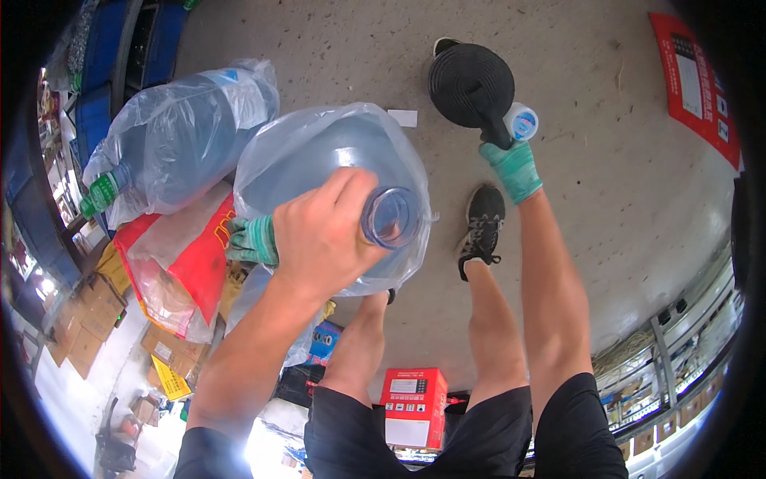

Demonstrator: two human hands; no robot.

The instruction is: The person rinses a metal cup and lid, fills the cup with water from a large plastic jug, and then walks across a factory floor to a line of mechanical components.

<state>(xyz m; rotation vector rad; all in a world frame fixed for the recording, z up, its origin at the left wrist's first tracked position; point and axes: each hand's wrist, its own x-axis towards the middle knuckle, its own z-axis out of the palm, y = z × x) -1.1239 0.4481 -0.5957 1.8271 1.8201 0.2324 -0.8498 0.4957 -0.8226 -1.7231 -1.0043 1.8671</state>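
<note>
My bare left hand is closed round the neck of a large clear blue water jug wrapped in a loose plastic bag. The open mouth of the jug faces up, with no cap on it. A green knitted glove sticks out beside this hand; whether the hand holds it, I cannot tell. My right hand, in a green glove, grips the handle of a black round ribbed funnel-like thing. Against that hand is a white cap with a blue label; the hold on it is partly hidden.
Another bagged jug with a green cap lies to the left, above a red and clear bag. A red box stands behind my legs. Red printed cardboard lies far right. My shoe rests on the concrete floor.
</note>
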